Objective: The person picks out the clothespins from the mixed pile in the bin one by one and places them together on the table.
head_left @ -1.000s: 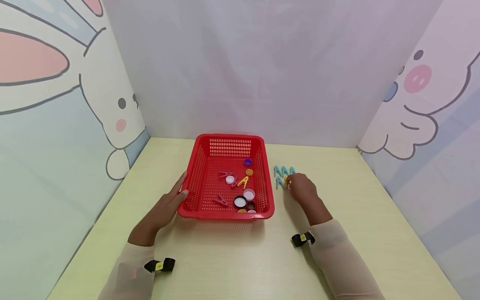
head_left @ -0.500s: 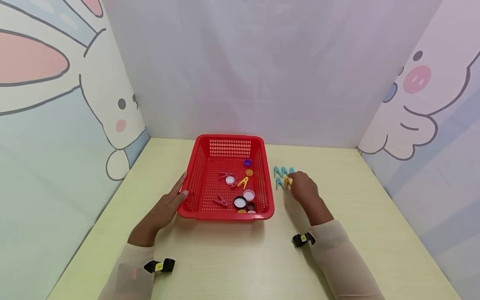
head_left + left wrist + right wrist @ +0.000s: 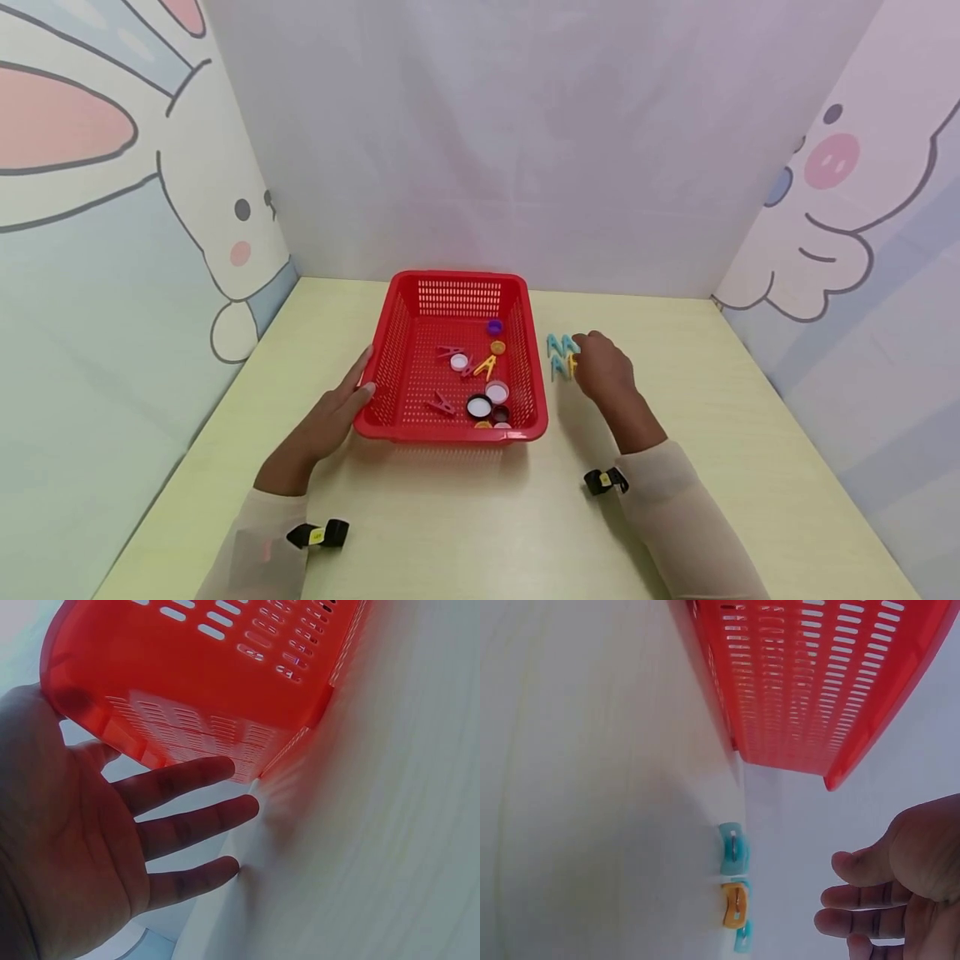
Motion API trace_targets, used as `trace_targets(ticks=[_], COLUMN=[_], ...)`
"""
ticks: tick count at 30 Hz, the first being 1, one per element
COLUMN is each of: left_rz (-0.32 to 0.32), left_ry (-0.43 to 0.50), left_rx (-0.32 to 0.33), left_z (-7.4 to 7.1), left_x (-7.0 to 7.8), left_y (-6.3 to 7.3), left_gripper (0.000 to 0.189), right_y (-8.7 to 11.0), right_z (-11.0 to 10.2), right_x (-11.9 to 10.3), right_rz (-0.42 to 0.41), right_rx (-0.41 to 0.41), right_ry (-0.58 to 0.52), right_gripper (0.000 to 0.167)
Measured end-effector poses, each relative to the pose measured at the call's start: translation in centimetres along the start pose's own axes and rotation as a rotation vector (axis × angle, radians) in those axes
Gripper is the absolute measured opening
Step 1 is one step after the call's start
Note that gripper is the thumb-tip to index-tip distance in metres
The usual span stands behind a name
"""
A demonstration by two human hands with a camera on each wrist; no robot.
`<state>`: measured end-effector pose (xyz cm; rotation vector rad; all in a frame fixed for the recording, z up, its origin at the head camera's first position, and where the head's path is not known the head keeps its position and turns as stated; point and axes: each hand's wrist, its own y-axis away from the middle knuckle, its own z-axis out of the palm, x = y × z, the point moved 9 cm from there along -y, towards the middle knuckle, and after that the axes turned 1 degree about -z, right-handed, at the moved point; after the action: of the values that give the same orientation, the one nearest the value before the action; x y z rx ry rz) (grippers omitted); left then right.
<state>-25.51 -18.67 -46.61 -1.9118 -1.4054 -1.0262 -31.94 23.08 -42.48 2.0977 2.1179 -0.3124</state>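
On the left rim of a red plastic basket rests my left hand; the thumb lies on the rim and the other fingers stretch along its outside, straight and spread. My right hand hovers just right of the basket, over small clothespins, with nothing between its thumb and fingers. Turquoise clothespins stand in a row on the table. Nearer me are one more turquoise clothespin and a yellow clothespin, which my hand partly hides in the head view.
Inside the basket lie pink clothespins, a yellow clothespin and several bottle caps, among them a black-rimmed cap and a purple cap. The pale table ends at a grey back wall.
My right hand has let go of the yellow clothespin, which now stands beside the nearer turquoise one. That hand has lifted and shifted slightly away from me. The left hand stays on the basket.
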Motion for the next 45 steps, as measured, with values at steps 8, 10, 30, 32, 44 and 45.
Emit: trace_targets(ticks=[8,10,30,32,44,45], left_rz=[0.007,0.005,0.008,0.011,0.0,-0.004], left_ry=[-0.006,-0.007,0.005,0.004,-0.002,-0.003], left_rx=[-0.001,0.0,0.0,0.002,0.004,0.003], left_z=[-0.1,-0.1,-0.1,0.0,0.0,0.0], left_x=[0.2,0.2,0.2,0.2,0.2,0.2], left_y=[0.0,0.0,0.1,0.1,0.1,0.1], left_gripper=[0.076,0.077,0.076,0.076,0.076,0.076], right_y=[1.1,1.3,1.2,1.2,0.2,0.2], right_z=[-2.4,-3.0,-2.6,-2.2,0.9,1.1], right_x=[-3.2,-4.2,-12.2,-12.7,-15.1,-15.2], right_rz=[-0.089,-0.122,-0.357,-0.379,-0.504,-0.511], right_rx=[0.152,0.188,0.111,0.08,-0.116,-0.123], right_ry=[-0.036,-0.033,0.103,0.1,0.144,0.145], right_gripper=[0.041,0.04,0.053,0.052,0.048,0.048])
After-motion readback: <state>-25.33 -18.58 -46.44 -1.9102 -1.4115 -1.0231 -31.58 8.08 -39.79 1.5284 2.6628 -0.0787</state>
